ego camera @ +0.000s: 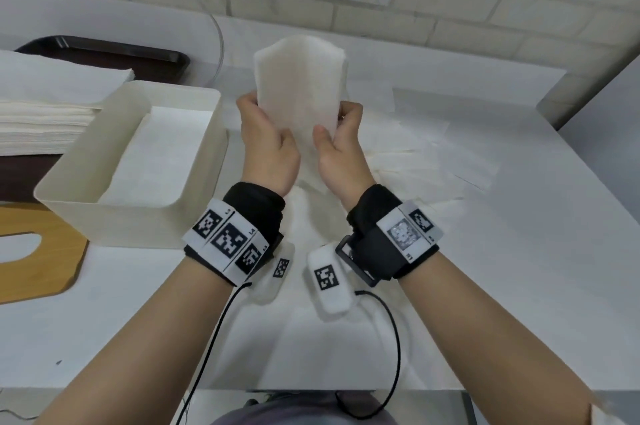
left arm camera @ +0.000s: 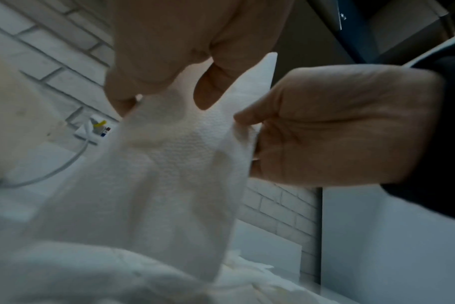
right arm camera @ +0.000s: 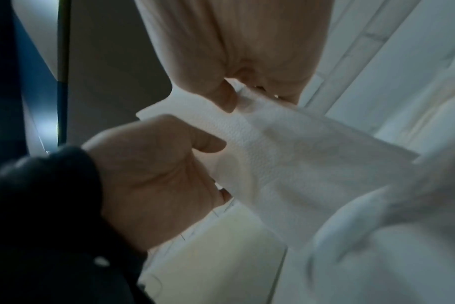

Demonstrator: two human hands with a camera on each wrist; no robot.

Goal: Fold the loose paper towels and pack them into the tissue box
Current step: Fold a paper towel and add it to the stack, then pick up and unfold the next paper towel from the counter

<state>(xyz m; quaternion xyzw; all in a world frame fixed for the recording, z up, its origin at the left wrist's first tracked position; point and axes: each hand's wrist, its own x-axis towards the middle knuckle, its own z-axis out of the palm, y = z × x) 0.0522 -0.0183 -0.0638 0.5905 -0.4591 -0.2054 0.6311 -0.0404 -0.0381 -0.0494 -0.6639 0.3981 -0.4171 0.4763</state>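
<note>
Head view: two hands — left hand (ego camera: 268,144), right hand (ego camera: 341,147) — pinch one paper towel (ego camera: 300,85).

The tissue box (ego camera: 138,161) stood on the tabletop (ego camera: 519,251) at the left, a folded towel (ego camera: 156,150) lying in it. Behind it, farther left, a stack of paper towels (ego camera: 52,105) rested before a tray (ego camera: 104,53). Loose paper towels (ego camera: 433,161) lay spread at centre right. A lid (ego camera: 34,251) lay near left.

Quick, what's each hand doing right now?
Left hand: fingers pinch the left edge of the paper towel.
Right hand: fingers pinch its right edge.
</note>
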